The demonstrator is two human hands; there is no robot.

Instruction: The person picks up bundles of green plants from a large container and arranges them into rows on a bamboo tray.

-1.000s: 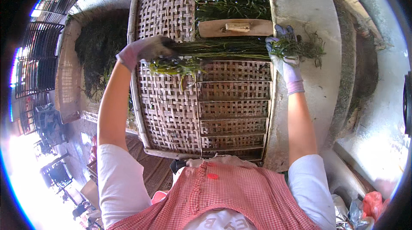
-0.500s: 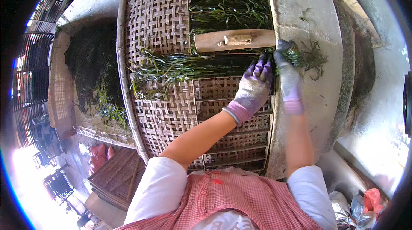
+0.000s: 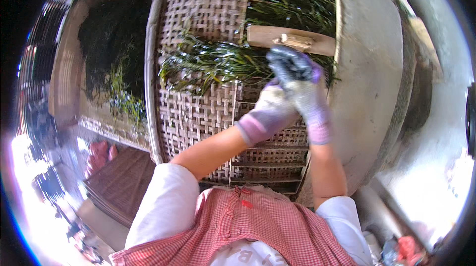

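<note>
Dark green seaweed-like strands (image 3: 218, 60) lie in a row across a woven bamboo mat (image 3: 183, 122), their loose ends spread to the left. Just beyond the row, a wooden board with a small handle (image 3: 317, 43) rests across the mat, and more strands (image 3: 292, 0) fill the area behind it. My right hand (image 3: 300, 80), in a pale glove with dark fingertips, crosses over my left hand (image 3: 272, 105) at the row's right end. Motion smears the right fingers. The left glove's fingers are hidden beneath the right, and whatever either hand holds cannot be made out.
A shallow tray (image 3: 64, 85) with a dark heap of strands (image 3: 111, 33) stands at the left. Along the right runs a pale flat surface (image 3: 369, 77). Stacked woven panels (image 3: 121, 184) sit at lower left, and a red bag (image 3: 409, 248) lies at lower right.
My right hand has moved left from the mat's right edge to over my left hand. The strands that hung onto the pale surface are mostly gone from there. The view has shifted.
</note>
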